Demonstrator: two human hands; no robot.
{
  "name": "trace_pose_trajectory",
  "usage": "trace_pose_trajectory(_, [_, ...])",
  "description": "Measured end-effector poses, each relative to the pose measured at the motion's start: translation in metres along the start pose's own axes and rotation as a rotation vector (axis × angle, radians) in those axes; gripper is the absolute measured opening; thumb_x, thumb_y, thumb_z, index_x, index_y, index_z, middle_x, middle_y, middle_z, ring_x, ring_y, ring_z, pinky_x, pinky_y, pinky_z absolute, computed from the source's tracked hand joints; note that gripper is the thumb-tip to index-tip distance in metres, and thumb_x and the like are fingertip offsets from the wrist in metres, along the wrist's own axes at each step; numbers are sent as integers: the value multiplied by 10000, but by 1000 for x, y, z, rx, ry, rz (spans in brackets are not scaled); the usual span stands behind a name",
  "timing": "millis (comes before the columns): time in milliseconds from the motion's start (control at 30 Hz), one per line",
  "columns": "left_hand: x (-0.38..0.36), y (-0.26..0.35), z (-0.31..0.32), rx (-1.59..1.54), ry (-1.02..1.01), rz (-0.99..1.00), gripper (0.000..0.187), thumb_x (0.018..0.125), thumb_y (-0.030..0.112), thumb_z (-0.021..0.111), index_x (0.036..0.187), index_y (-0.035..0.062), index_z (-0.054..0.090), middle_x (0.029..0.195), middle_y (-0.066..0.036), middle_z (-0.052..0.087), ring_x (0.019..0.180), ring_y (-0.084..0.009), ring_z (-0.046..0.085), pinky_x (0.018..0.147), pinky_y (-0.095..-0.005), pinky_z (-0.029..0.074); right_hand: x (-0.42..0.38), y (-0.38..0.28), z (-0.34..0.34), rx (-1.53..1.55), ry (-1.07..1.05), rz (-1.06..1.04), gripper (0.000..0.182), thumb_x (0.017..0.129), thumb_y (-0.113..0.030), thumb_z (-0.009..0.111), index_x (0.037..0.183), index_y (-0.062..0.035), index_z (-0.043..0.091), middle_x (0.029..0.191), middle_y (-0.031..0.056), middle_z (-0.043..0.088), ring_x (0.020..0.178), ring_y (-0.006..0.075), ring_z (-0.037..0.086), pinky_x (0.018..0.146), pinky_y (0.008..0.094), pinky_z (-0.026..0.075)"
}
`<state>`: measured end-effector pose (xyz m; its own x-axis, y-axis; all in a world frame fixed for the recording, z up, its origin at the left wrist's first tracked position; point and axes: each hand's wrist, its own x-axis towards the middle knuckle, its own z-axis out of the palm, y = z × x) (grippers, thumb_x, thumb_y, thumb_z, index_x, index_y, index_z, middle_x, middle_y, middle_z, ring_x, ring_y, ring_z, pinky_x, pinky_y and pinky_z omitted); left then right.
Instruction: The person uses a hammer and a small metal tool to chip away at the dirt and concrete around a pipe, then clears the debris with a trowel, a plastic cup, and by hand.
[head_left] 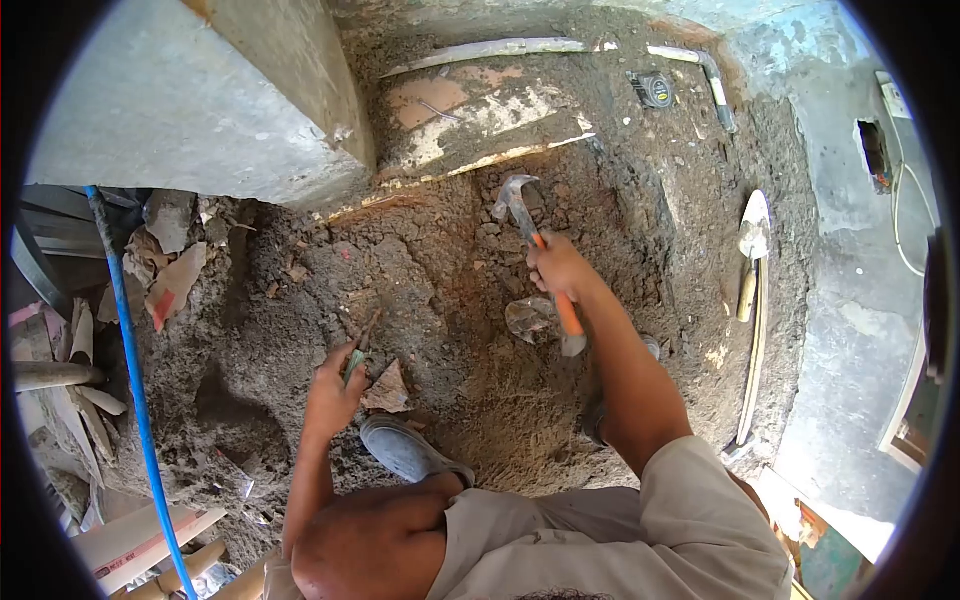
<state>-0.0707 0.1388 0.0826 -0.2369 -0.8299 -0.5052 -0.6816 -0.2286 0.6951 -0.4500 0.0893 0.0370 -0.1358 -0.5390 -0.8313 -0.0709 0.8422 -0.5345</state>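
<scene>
My right hand (560, 266) is wrapped round the orange handle of a claw hammer (523, 215). The hammer's metal head points away from me over the dug soil (480, 400). On the left, my left hand (334, 388) grips a slim hand tool (369, 328) with a green handle and a narrow, rusty-looking metal end; its exact kind does not show. That metal end reaches close over the dirt. Just right of this hand lies a broken reddish chunk (388, 388), near my grey shoe (405, 447). A larger stone (531, 318) rests below the hammer handle.
A trowel (754, 235) and a long wooden handle (752, 350) lie along the right wall. At the back are a tape measure (655, 90) and a pipe elbow (712, 70). A concrete pillar (230, 110) juts in at left, with a blue pipe (135, 370) below it.
</scene>
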Motion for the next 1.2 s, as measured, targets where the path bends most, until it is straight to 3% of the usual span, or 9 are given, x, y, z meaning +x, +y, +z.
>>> trace_pose_trajectory(133, [-14,5,-3,30,20,19,367,872,113,568,1205,-39,542,1066,-273,627,1024,-391,617,885,-382,468,7,-59,6,24,-165,-2,85,888,-64,503,918,-7,446,737,66,489,570,159,511,474,295,463])
trace_pose_trajectory(267, [-19,17,-2,19,10,-54,377,875,108,572,1217,-47,532,1099,-248,616,1018,-321,628,896,-357,465,27,-78,12,-65,-264,107,41,850,-18,501,844,6,469,790,99,488,693,180,546,513,293,519])
trace_pose_trajectory(500, [-25,12,-2,3,16,10,393,866,132,575,1219,-37,543,1159,-284,588,1108,-406,570,947,-387,444,106,-84,2,-394,-385,128,273,787,-93,478,537,-2,536,494,149,520,413,244,482,404,409,359])
trace_pose_trajectory(767, [-29,5,-3,-22,38,-49,395,861,142,579,1210,-41,547,1172,-281,584,1121,-411,558,957,-390,440,58,-76,22,-293,-148,-136,209,749,-32,546,546,15,552,522,150,549,446,241,527,448,389,423])
trace_pose_trajectory(867, [-25,1,1,-7,39,-65,393,861,146,581,1205,-41,548,1164,-281,587,1118,-413,558,954,-393,442,44,-63,27,20,-46,1,204,745,-33,541,550,21,566,535,153,567,464,253,546,463,380,450])
trace_pose_trajectory(900, [-22,3,2,3,18,-75,393,861,149,581,1205,-38,548,1161,-281,588,1112,-417,559,951,-398,443,62,-66,17,-286,-141,-127,201,786,-39,516,606,28,576,554,149,556,464,245,543,440,376,452])
trace_pose_trajectory(1000, [-19,15,1,36,-19,-74,396,864,157,581,1209,-34,545,1155,-279,591,1102,-424,559,943,-407,447,92,-105,3,-39,-296,220,178,806,-13,453,665,39,549,570,149,539,425,239,505,416,415,424])
trace_pose_trajectory(1033, [-18,18,0,45,-33,-59,399,866,162,580,1213,-31,542,1153,-277,592,1097,-428,559,938,-411,449,86,-114,11,26,-138,197,185,808,6,446,635,14,509,575,138,515,422,240,483,406,417,398])
trace_pose_trajectory(1200, [-16,9,5,9,-2,-10,394,870,173,574,1212,-19,540,1138,-272,598,1074,-435,566,918,-424,453,54,-66,22,-52,-166,-95,37,800,17,513,776,-11,510,610,97,463,440,206,473,378,367,375])
